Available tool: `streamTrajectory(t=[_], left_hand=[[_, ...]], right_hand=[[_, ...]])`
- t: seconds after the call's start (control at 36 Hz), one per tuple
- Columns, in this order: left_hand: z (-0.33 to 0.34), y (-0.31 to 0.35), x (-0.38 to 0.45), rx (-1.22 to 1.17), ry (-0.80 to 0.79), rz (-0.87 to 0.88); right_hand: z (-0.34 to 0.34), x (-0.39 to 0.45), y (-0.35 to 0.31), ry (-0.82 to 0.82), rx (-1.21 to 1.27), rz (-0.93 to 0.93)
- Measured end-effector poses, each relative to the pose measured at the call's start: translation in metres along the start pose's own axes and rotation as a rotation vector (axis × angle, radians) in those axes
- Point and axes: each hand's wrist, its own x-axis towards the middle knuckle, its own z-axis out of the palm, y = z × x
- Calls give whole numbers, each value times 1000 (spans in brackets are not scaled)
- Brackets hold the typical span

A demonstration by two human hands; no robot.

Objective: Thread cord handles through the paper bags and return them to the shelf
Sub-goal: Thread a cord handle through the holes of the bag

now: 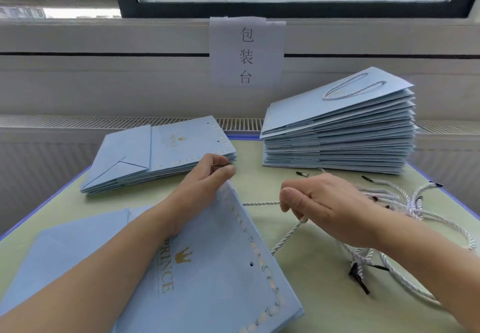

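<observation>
The left hand (205,176) pinched the top corner of a blue paper bag (213,275) printed "PRINCE" under a gold crown, lying on the green tabletop (306,293), while the right hand (319,202) had its grip closed around a white cord (285,236) running from that corner. Behind lay a flat pile of bags (155,156) (same printing) and a taller stack (337,135) topped by a handled bag. A paper sign (246,52) read "包装台"; loose cords (405,202) lay right.

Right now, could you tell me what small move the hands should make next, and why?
Probably draw the cord further through: the right hand pinches it taut from the bag edge, which the left hand grips, while the lower hole remains empty.
</observation>
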Motion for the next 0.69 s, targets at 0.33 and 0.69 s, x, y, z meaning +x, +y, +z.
streamTrajectory(t=[0.33, 0.69], left_hand=[[10, 39, 5, 74, 189, 110], [-38, 154, -66, 923, 649, 546]], right_hand=[[7, 32, -48, -186, 616, 285], [-66, 38, -38, -135, 1437, -93]])
